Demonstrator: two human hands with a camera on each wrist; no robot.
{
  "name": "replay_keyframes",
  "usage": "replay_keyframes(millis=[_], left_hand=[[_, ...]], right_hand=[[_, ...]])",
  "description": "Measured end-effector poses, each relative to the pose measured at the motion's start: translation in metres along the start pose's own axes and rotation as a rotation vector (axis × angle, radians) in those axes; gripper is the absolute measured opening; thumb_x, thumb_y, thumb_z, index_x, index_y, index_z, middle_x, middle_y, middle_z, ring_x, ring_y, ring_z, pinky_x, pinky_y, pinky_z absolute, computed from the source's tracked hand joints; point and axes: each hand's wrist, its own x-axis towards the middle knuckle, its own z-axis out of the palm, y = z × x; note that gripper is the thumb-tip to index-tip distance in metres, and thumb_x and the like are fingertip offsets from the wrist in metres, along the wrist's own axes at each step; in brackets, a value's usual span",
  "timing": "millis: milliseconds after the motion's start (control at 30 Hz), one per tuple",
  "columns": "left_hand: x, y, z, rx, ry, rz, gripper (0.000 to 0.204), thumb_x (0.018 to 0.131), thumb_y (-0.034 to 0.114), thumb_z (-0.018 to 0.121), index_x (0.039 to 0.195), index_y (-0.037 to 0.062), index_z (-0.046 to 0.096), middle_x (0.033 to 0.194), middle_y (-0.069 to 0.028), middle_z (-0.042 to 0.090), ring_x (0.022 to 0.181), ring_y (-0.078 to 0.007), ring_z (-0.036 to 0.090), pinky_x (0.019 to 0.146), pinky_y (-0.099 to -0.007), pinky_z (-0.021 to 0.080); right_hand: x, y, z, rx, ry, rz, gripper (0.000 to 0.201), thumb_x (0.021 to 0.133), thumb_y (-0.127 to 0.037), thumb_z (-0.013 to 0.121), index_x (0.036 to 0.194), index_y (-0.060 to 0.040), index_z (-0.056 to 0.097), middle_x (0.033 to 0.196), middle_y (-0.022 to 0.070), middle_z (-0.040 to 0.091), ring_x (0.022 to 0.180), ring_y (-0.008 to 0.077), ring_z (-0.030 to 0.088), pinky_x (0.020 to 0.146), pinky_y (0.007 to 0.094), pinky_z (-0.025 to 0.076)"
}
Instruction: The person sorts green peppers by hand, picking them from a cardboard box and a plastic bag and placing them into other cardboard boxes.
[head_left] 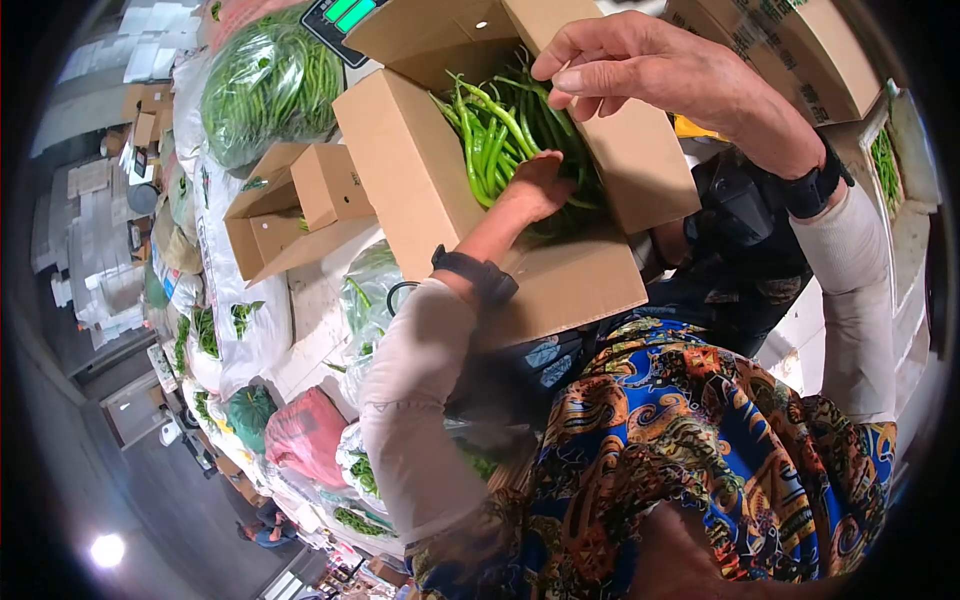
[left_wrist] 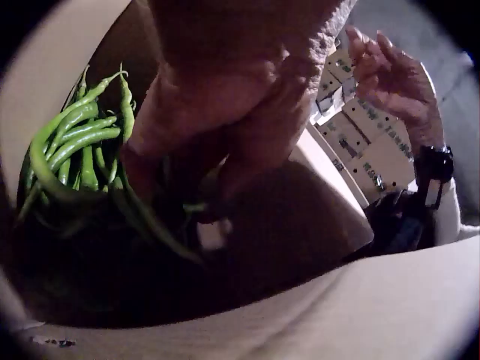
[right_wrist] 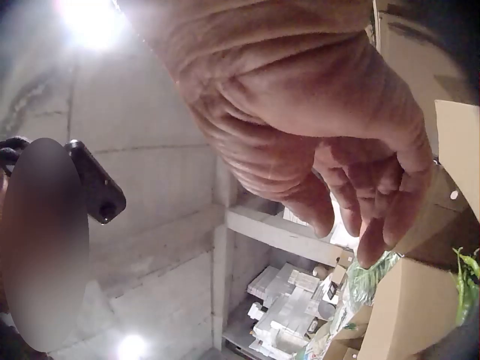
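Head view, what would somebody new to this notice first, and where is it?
Probably the bright green peppers first, inside the open cardboard box near the top middle, with the left hand down among them and the right hand held up near the box's rim. Next might come the colourful patterned clothing at the lower right, then the bulging clear bag of long green produce at the upper left.

Peppers (head_left: 488,145) in big open ctn (head_left: 398,180), centre. L grip (head_left: 540,187) inside ctn, nr peppers; R grip (head_left: 615,68) above ctn's R side. Small ctn (head_left: 290,217) just L; bagged peppers (head_left: 265,95) behind small ctn. Scale (head_left: 322,22) btwn bagged peppers & big ctn, far side. Printed ctn (head_left: 790,65) far R. Sack (head_left: 312,437) lower L.
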Motion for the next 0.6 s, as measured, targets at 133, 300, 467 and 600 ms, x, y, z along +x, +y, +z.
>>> replay_keyframes(millis=[133, 300, 467, 600], left_hand=[[0.000, 0.013, -0.043, -0.117, -0.244, -0.153, 0.041, 0.084, 0.025, 0.054, 0.122, 0.0102, 0.057, 0.121, -0.0183, 0.056, 0.115, -0.0319, 0.052, 0.098, -0.0367, 0.040], [-0.007, -0.049, -0.048, -0.179, 0.164, -0.207, 0.041, 0.085, 0.024, 0.052, 0.123, 0.0078, 0.055, 0.121, -0.0186, 0.057, 0.112, -0.0328, 0.055, 0.095, -0.0372, 0.044], [-0.006, -0.035, 0.003, 0.025, -0.043, -0.104, 0.044, 0.083, 0.026, 0.053, 0.122, 0.0059, 0.055, 0.123, -0.0181, 0.056, 0.115, -0.0311, 0.054, 0.096, -0.0382, 0.044], [-0.015, -0.017, -0.064, 0.003, -0.200, -0.116, 0.040, 0.085, 0.023, 0.048, 0.121, 0.0068, 0.056, 0.112, -0.0209, 0.061, 0.106, -0.0336, 0.058, 0.090, -0.0390, 0.045]], right_hand=[[0.000, 0.001, -0.004, -0.003, -0.001, -0.011, 0.032, 0.093, -0.025, 0.054, 0.114, 0.0007, 0.054, 0.093, 0.0028, 0.060, 0.087, 0.0110, 0.057, 0.079, 0.0221, 0.045], [0.006, 0.012, -0.006, -0.028, -0.033, -0.049, 0.034, 0.093, -0.026, 0.055, 0.114, 0.0009, 0.054, 0.094, 0.0028, 0.061, 0.087, 0.0109, 0.058, 0.079, 0.0223, 0.045], [0.007, 0.008, -0.008, -0.128, -0.043, -0.050, 0.035, 0.093, -0.026, 0.055, 0.115, 0.0011, 0.054, 0.097, 0.0032, 0.061, 0.088, 0.0102, 0.057, 0.078, 0.0224, 0.045], [0.002, -0.002, -0.002, -0.126, -0.037, -0.030, 0.035, 0.093, -0.025, 0.055, 0.116, 0.0017, 0.054, 0.096, 0.0035, 0.062, 0.088, 0.0103, 0.058, 0.078, 0.0225, 0.045]])
